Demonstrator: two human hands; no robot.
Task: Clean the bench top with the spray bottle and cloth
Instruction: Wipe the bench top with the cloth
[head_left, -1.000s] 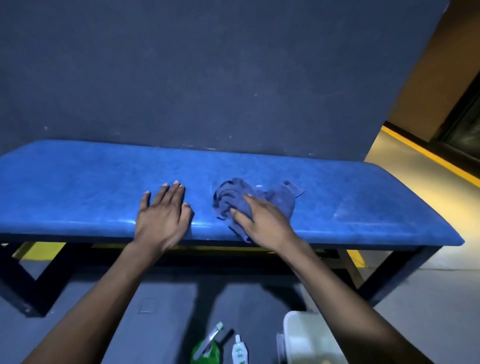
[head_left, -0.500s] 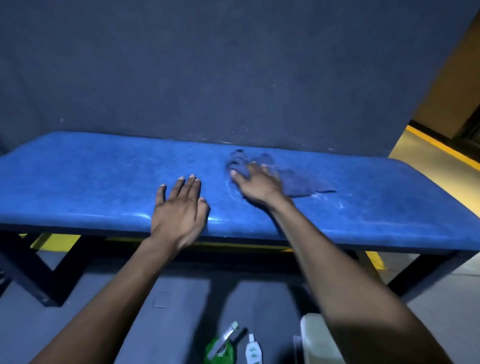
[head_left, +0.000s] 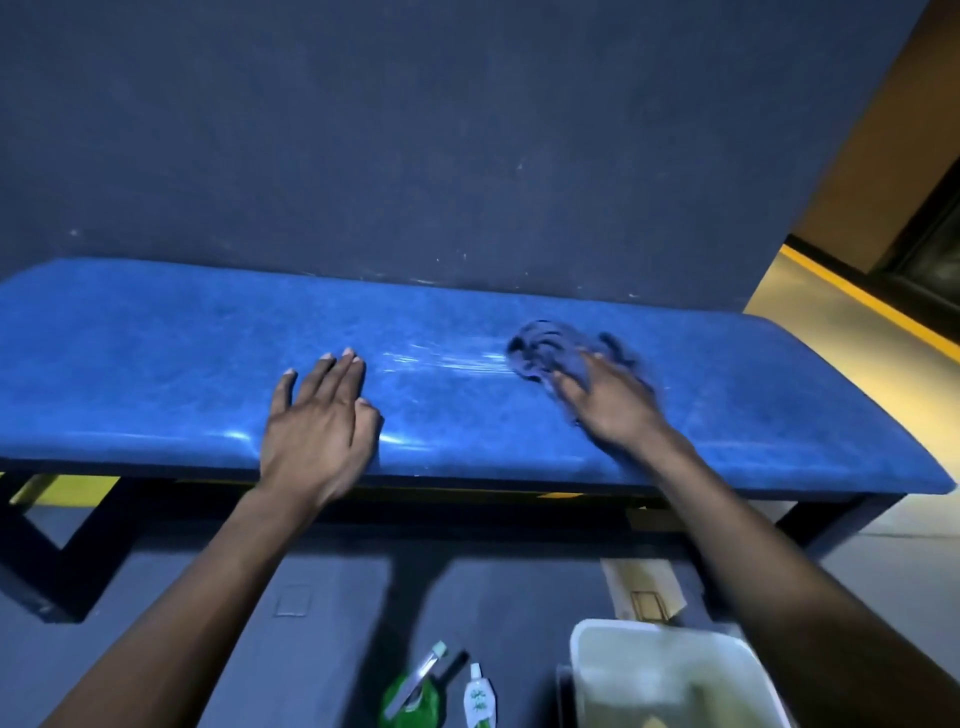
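A long blue padded bench top (head_left: 156, 364) runs across the view against a dark blue wall. My right hand (head_left: 608, 410) presses a crumpled dark blue cloth (head_left: 545, 348) onto the bench's right half, and both are blurred by motion. A wet streak (head_left: 441, 361) shines to the left of the cloth. My left hand (head_left: 319, 421) lies flat on the bench near its front edge, fingers spread, holding nothing. A green spray bottle (head_left: 413, 696) lies on the floor below, next to a small white bottle (head_left: 479, 699).
A white plastic tub (head_left: 670, 675) stands on the grey floor at the lower right, with a piece of cardboard (head_left: 641, 587) behind it. Dark bench legs (head_left: 57, 561) cross at the left. A yellow line (head_left: 872, 301) marks the floor at the right.
My right hand has swept the cloth from the front edge to the back and then rightward, leaving a wet streak. My left hand has stayed flat on the bench.
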